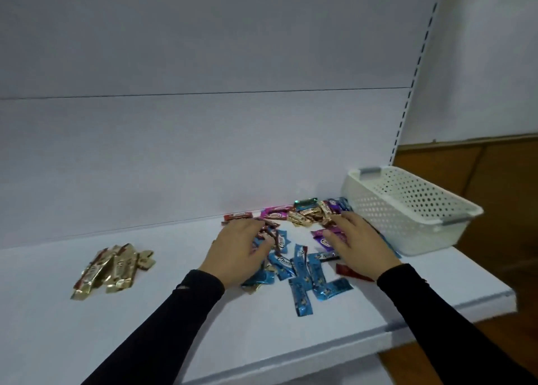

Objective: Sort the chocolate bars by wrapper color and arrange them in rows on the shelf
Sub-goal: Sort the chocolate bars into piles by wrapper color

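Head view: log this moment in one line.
left hand: on mixed bars | right hand: same | gold bars: grouped left | basket: right

The shelf [145,312] under my arms is smooth and matt white, like painted metal, and so is the back panel [203,152]. The gold bars [112,268] have shiny, crinkled foil wrappers that catch the light. The blue bars [302,285] look like glossy plastic film, slick and reflective. The basket [413,210] is matt cream plastic, pierced with small holes, with grey handles. My sleeves [454,326] are soft black cloth, dull. The floor [495,210] looks like brown wood.
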Tool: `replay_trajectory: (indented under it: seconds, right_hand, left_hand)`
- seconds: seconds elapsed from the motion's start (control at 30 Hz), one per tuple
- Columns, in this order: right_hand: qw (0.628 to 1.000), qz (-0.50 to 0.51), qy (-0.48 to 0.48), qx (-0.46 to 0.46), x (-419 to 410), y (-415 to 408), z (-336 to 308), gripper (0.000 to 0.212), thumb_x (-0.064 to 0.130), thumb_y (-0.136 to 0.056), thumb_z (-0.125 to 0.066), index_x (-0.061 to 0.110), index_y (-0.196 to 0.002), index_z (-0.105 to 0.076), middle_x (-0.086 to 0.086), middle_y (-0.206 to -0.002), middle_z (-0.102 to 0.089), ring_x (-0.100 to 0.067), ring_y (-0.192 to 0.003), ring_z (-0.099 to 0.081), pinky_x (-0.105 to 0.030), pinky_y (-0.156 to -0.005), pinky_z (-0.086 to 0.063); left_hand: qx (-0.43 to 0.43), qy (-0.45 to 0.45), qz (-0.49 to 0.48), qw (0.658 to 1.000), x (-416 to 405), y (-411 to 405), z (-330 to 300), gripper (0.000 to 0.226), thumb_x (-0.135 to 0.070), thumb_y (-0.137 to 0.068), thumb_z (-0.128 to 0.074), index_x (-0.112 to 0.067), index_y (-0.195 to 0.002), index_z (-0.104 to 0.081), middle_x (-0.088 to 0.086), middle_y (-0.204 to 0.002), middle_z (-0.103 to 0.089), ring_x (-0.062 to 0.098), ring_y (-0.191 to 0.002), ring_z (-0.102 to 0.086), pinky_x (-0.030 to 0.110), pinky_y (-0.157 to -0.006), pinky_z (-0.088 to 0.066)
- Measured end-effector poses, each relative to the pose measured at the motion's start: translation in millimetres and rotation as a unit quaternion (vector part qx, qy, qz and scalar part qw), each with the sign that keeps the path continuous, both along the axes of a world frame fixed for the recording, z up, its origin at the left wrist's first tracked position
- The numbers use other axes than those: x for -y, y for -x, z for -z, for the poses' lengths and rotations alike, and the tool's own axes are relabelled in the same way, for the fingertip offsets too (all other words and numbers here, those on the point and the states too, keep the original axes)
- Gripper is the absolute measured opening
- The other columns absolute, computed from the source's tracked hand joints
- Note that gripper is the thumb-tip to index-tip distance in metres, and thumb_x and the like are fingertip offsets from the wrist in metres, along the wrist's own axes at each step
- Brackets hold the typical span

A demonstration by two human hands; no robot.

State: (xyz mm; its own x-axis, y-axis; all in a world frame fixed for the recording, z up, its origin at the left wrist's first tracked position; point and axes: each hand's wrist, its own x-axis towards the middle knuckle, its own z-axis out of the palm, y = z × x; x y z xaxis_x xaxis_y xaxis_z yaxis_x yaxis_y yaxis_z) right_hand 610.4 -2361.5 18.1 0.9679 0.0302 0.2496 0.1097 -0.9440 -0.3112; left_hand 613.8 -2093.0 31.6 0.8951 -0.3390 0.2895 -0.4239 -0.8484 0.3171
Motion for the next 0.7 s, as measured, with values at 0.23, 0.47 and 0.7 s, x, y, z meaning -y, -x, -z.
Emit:
replay_trajectory:
  seconds: [0.23, 0.47, 0.7]
  right_hand:
    - [0.997, 0.035, 0.005, -0.074, 40, -53, 11, 0.071, 0.062, -0.096, -0.036, 0.021, -0.154, -0.028, -0.007, -0.161, -0.021, -0.024, -0.146, -0.022, -0.036, -0.12, -0.019]
    - [0.985, 0.038, 0.094, -0.137, 36, -105, 25, 0.08, 0.076, -0.09, -0.019, 0.033, -0.156, -0.007, -0.008, -0.164, 0.0, -0.03, -0.151, -0.001, -0.043, -0.123, -0.002]
    - [0.989, -0.001, 0.043, -0.141, 19, -91, 24, 0.071, 0.07, -0.094, -0.021, 0.032, -0.155, -0.019, -0.007, -0.164, -0.005, -0.027, -0.15, -0.007, -0.045, -0.121, -0.011]
  left_hand:
    - [-0.028, -0.047, 0.052, 0.997, 64, -49, 10, 0.06, -0.053, -0.103, -0.039, -0.019, -0.153, -0.038, 0.001, -0.155, -0.041, 0.018, -0.142, -0.033, 0.031, -0.117, -0.022]
    - [-0.034, -0.064, 0.056, 0.996, 80, -89, 20, 0.061, -0.054, -0.102, -0.04, -0.021, -0.153, -0.038, 0.0, -0.156, -0.041, 0.018, -0.143, -0.032, 0.031, -0.117, -0.02]
    - [-0.037, -0.048, 0.049, 0.997, 74, -101, 21, 0.059, -0.053, -0.101, -0.042, -0.018, -0.149, -0.043, 0.002, -0.15, -0.048, 0.019, -0.138, -0.039, 0.032, -0.115, -0.026]
